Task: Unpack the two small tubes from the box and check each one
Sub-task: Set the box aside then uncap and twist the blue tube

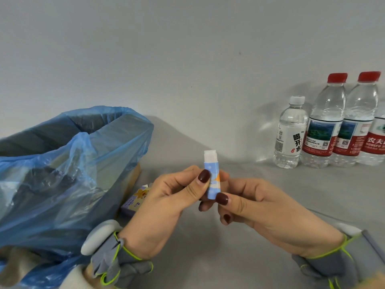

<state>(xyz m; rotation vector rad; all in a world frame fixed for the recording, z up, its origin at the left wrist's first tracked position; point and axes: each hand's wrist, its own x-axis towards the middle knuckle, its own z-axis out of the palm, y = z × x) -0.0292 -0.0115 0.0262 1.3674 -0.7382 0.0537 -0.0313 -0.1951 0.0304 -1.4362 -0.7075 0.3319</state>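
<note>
Tube held up for checking, both hands.

Left hand point(173, 192) pinches the blue tube point(212, 177) mid-body; right hand point(248, 202) pinches its base, likely to twist. White tip up, upright above the table point(239, 257). Box point(136, 200) lies behind the left hand, beside the bag-lined bin point(68, 163).

Blue-lined bin point(116, 130) left; water bottles point(325, 126) right, against wall.

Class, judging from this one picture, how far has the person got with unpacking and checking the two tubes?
Done: one tube is out of the box, which lies on the table behind the left hand. In hand: left hand and right hand pinch that tube upright, white end up, apparently for checking. Left: no second tube is visible, so it still needs unpacking and checking.
</note>
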